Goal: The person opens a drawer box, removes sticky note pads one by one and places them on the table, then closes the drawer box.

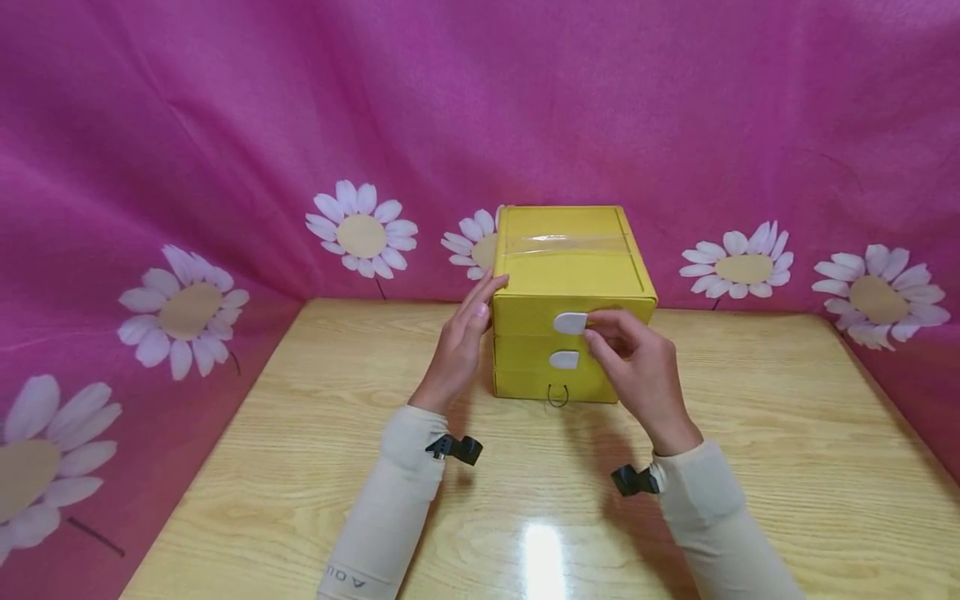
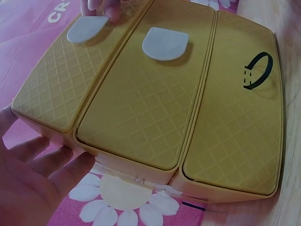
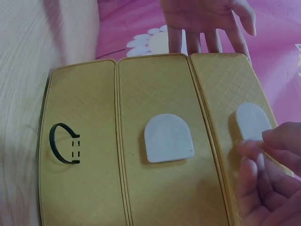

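A yellow three-drawer box [image 1: 573,275] stands on the table, its drawer fronts facing me. White rounded tabs serve as pulls on the top drawer [image 1: 525,317] and the middle drawer [image 1: 521,354]; the bottom one has a thin black loop [image 1: 557,396]. With thumb and fingers my right hand [image 1: 645,375] pinches the straight end of the top white tab [image 3: 251,121]. My left hand [image 1: 457,346] rests against the box's left side near the top, its fingers extended. In the right wrist view the middle tab [image 3: 169,139] is untouched. All three drawers appear closed.
Clear tape [image 1: 566,243] crosses the box's top. Behind and at the sides hangs a pink cloth [image 1: 562,100] printed with white daisies. The wooden table [image 1: 337,367] extends around the box, and a small black camera mount sits at each wrist.
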A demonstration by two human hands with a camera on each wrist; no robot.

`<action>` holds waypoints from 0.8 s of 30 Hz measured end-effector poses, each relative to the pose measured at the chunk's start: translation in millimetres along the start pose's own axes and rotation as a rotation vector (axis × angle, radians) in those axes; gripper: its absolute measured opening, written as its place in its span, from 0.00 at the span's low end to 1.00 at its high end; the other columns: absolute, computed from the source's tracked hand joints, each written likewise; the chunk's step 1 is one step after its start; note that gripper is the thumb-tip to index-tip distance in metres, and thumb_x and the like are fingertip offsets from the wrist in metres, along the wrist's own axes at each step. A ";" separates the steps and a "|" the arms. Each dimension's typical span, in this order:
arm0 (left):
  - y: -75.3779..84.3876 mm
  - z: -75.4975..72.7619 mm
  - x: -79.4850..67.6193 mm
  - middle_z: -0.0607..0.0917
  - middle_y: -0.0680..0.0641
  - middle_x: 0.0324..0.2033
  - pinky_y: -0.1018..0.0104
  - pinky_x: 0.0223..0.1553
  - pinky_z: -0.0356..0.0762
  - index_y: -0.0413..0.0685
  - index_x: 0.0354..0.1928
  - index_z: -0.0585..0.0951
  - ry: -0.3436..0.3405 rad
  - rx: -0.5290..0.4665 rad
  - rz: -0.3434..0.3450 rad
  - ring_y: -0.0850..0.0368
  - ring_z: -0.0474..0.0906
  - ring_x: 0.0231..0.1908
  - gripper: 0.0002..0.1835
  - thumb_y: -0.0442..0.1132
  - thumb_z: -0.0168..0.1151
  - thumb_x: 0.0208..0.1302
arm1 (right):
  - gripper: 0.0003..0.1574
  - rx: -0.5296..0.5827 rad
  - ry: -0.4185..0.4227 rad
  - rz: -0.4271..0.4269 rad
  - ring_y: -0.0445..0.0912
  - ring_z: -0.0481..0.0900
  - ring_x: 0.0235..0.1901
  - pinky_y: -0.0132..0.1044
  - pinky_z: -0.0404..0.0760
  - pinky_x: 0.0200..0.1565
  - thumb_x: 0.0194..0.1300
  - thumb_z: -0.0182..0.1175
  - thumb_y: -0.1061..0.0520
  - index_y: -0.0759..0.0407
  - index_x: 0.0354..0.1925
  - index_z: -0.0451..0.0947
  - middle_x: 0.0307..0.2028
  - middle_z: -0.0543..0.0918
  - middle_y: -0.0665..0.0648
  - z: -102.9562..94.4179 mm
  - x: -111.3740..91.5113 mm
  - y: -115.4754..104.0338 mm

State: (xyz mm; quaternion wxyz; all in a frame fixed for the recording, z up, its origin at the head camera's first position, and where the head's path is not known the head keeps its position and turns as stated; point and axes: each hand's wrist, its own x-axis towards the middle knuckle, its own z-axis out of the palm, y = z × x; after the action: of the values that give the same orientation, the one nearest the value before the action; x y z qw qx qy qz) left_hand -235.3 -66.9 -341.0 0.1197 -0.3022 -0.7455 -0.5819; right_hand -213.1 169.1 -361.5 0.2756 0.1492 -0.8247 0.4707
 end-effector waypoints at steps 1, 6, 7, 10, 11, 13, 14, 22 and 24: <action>-0.3 0.6 0.1 0.55 0.39 0.73 0.47 0.65 0.62 0.39 0.70 0.64 0.001 -0.003 0.002 0.49 0.50 0.73 0.25 0.37 0.33 0.76 | 0.13 0.015 0.003 0.001 0.39 0.82 0.28 0.21 0.78 0.32 0.60 0.66 0.62 0.59 0.45 0.83 0.33 0.87 0.55 0.0 -0.3 0.6; -10.5 2.4 1.2 0.54 0.42 0.74 0.45 0.64 0.63 0.41 0.71 0.63 0.000 -0.021 0.003 0.51 0.50 0.72 0.25 0.37 0.32 0.76 | 0.10 0.037 0.015 0.002 0.40 0.81 0.24 0.22 0.78 0.28 0.61 0.66 0.60 0.59 0.43 0.84 0.31 0.87 0.56 -1.2 -1.0 2.0; -15.2 2.8 1.6 0.54 0.44 0.74 0.44 0.64 0.62 0.43 0.71 0.63 -0.001 -0.023 0.003 0.53 0.50 0.72 0.25 0.37 0.32 0.76 | 0.10 0.031 0.016 0.004 0.40 0.81 0.23 0.22 0.78 0.28 0.61 0.66 0.60 0.58 0.42 0.84 0.31 0.87 0.55 -1.6 -1.0 1.8; -29.9 3.8 2.7 0.53 0.50 0.75 0.43 0.64 0.63 0.50 0.72 0.63 0.001 -0.015 0.009 0.57 0.50 0.72 0.25 0.41 0.31 0.77 | 0.08 0.011 0.018 0.008 0.40 0.79 0.21 0.22 0.77 0.25 0.61 0.66 0.60 0.58 0.41 0.84 0.29 0.87 0.55 -2.8 -1.1 0.1; -34.9 4.2 3.1 0.53 0.52 0.75 0.43 0.64 0.63 0.52 0.72 0.63 0.003 -0.012 0.013 0.58 0.50 0.72 0.25 0.42 0.31 0.77 | 0.08 0.002 0.018 0.006 0.40 0.78 0.21 0.23 0.75 0.24 0.61 0.66 0.60 0.58 0.40 0.84 0.28 0.86 0.55 -3.3 -1.1 -0.5; -39.5 4.4 3.3 0.53 0.53 0.75 0.43 0.63 0.64 0.56 0.72 0.63 0.005 -0.011 0.019 0.60 0.50 0.72 0.25 0.45 0.30 0.78 | 0.07 -0.012 0.015 0.004 0.40 0.76 0.19 0.23 0.73 0.21 0.60 0.67 0.60 0.57 0.39 0.84 0.26 0.86 0.54 -4.4 -1.3 -1.5; -40.8 4.5 3.2 0.53 0.54 0.75 0.43 0.63 0.64 0.57 0.72 0.63 0.006 -0.012 0.020 0.60 0.50 0.72 0.25 0.47 0.30 0.77 | 0.07 -0.020 0.013 0.001 0.40 0.75 0.19 0.24 0.71 0.20 0.60 0.67 0.59 0.57 0.39 0.84 0.25 0.85 0.55 -5.0 -1.4 -2.1; -43.2 4.5 2.7 0.53 0.57 0.74 0.39 0.62 0.64 0.63 0.72 0.63 0.007 -0.049 0.016 0.61 0.53 0.71 0.26 0.52 0.28 0.77 | 0.08 -0.044 -0.019 -0.015 0.40 0.75 0.17 0.26 0.71 0.17 0.58 0.68 0.60 0.56 0.39 0.84 0.25 0.86 0.53 -9.0 -3.0 -6.0; -43.2 4.9 2.9 0.54 0.57 0.74 0.39 0.62 0.64 0.63 0.72 0.63 0.006 -0.054 0.016 0.61 0.54 0.71 0.26 0.53 0.28 0.77 | 0.08 -0.048 -0.022 -0.015 0.40 0.76 0.17 0.26 0.72 0.17 0.58 0.68 0.60 0.56 0.39 0.84 0.26 0.86 0.52 -9.6 -3.9 -6.5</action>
State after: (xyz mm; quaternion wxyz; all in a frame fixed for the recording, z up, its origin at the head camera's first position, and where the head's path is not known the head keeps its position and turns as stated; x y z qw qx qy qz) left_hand -262.2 -67.4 -375.2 0.1184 -0.3096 -0.7265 -0.6019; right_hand -203.7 174.0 -355.4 0.2737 0.1539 -0.8376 0.4471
